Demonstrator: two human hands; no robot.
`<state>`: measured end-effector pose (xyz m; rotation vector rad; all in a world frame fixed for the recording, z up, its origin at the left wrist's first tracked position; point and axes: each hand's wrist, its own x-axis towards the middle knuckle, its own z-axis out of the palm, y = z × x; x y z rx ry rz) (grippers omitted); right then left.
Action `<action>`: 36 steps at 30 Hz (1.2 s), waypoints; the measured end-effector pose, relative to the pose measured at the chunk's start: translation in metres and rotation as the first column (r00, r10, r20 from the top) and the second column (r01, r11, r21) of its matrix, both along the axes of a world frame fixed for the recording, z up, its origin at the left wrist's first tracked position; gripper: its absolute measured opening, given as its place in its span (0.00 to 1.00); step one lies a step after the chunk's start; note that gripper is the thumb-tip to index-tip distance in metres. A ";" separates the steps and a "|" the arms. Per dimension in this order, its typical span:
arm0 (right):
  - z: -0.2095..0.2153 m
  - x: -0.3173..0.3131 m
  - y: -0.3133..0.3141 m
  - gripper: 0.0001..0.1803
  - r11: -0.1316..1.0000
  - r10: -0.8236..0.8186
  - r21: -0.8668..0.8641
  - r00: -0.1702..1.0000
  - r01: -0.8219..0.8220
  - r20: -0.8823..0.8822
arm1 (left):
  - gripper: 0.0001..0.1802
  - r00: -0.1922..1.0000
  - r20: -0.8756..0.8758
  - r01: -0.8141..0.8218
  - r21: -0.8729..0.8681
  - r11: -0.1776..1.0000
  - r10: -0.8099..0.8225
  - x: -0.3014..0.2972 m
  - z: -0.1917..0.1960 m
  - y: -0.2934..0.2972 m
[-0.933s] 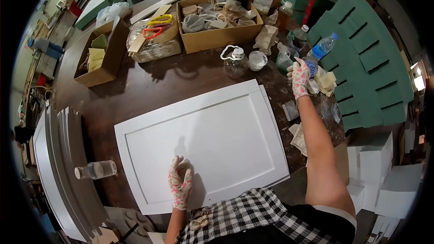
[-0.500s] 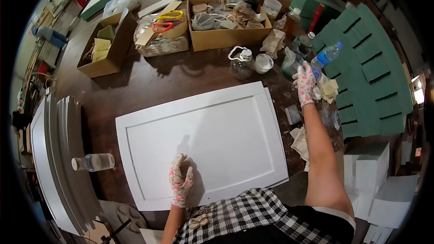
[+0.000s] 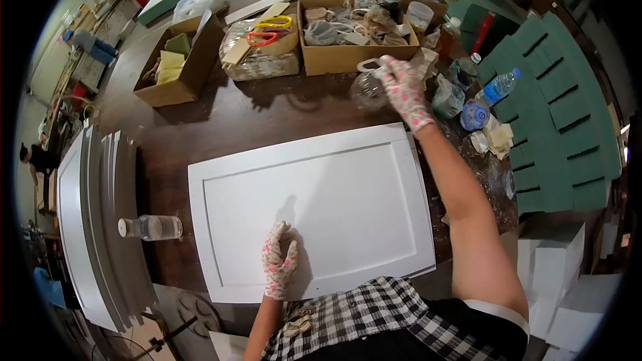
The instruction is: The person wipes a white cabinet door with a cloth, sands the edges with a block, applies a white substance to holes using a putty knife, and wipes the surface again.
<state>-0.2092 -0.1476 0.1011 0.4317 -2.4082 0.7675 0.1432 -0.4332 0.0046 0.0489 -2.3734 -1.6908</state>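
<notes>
A white framed panel lies flat on the dark table, with the edge of another panel showing under its right side. My left hand, in a pink-patterned white glove, is over the panel's near edge. Its fingers curl loosely, the thumb stands apart, and nothing is in it. Beyond the panel's far right corner, my gloved right hand closes on the top of a clear plastic bottle with a white loop handle. The fingers hide the bottle's cap.
At the back stand a box of bagged items, a wrapped bundle bearing scissors, and a smaller carton. Bottles and rags crowd the right. Another clear bottle lies left, beside stacked panels.
My right hand has moved left and away from me, from the blue-labelled bottle to the clear one with the loop handle. The left hand keeps its place on the panel. The view has shifted slightly.
</notes>
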 end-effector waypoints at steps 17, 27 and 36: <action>-0.009 0.083 0.086 0.21 0.987 -0.153 0.057 0.988 0.153 0.000 | 0.24 1.000 0.013 0.010 0.105 0.994 -0.011 -0.004 -0.004 0.000; -0.099 0.311 0.197 0.24 0.743 -0.668 0.368 0.659 0.559 0.347 | 0.23 0.996 -0.024 0.091 0.151 0.984 -0.088 -0.006 0.008 0.002; -0.007 0.278 0.180 0.19 0.736 0.071 -0.617 0.873 0.280 0.482 | 0.21 0.998 -0.067 0.009 0.364 0.931 0.016 -0.002 0.011 0.003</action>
